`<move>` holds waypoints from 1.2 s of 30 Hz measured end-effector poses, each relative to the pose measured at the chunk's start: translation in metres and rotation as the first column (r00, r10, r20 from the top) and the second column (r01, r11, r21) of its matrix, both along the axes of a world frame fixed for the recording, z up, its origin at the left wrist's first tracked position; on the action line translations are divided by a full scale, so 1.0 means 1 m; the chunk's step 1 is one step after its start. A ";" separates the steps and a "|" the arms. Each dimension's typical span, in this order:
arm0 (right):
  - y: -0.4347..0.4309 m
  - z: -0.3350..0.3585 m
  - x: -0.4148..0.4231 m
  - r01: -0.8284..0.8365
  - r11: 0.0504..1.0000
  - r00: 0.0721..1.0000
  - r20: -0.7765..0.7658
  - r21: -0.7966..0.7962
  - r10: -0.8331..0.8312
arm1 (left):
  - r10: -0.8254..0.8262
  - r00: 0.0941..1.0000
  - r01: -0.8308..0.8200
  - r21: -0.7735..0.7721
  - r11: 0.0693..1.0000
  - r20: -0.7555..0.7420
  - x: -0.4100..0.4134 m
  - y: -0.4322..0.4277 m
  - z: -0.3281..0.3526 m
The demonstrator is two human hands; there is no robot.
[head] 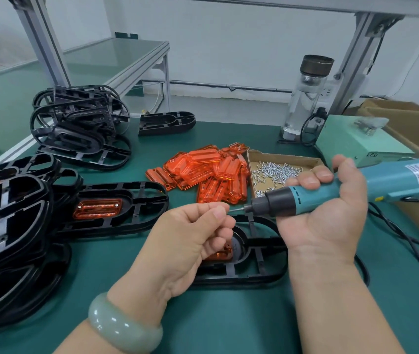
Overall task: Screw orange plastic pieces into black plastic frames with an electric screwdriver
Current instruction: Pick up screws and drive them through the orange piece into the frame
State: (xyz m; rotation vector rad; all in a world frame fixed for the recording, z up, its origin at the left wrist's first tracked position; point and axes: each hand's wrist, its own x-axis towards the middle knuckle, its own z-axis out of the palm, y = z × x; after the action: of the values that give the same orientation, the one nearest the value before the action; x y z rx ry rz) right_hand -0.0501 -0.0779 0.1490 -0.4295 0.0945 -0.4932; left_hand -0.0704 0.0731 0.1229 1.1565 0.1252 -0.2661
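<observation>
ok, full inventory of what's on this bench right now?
electric screwdriver: one, teal and black, in right hand, bit pointing left
screw: one, silver, mostly hidden, pinched at the bit tip
loose screws: many, silver, in cardboard tray, centre right
orange pieces: pile, orange, centre
frame under the hands: one, black, orange piece inside
fitted frame: one, black, orange piece seated, left of centre
stacked frames: several, black, left edge
empty frames: heap plus one apart, black, back left
bottle: one, clear, dark cap, back right
power box: one, pale green, right
cardboard boxes: brown, far right
bracelet: one, pale green, left wrist
left hand: pinches the screw
right hand: grips the electric screwdriver
</observation>
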 end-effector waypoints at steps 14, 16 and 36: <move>0.005 -0.003 0.002 0.000 1.000 1.000 0.013 0.024 -0.001 | 0.043 0.994 -0.059 0.154 0.986 0.105 -0.001 -0.008 0.003; 0.005 -0.004 0.002 -0.006 1.000 1.000 0.025 0.016 0.005 | 0.022 0.993 -0.044 0.186 0.982 0.120 0.000 -0.006 0.003; -0.004 -0.006 0.007 0.034 0.989 0.994 -0.101 -0.141 -0.049 | -0.382 0.859 -0.232 0.925 0.302 0.340 0.006 0.022 -0.012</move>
State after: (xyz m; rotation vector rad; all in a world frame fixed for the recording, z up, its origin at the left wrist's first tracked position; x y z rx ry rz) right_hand -0.0431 -0.0820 0.1432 -0.5909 0.1713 -0.5202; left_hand -0.0641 0.0956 0.1105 2.4661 -0.3249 0.1058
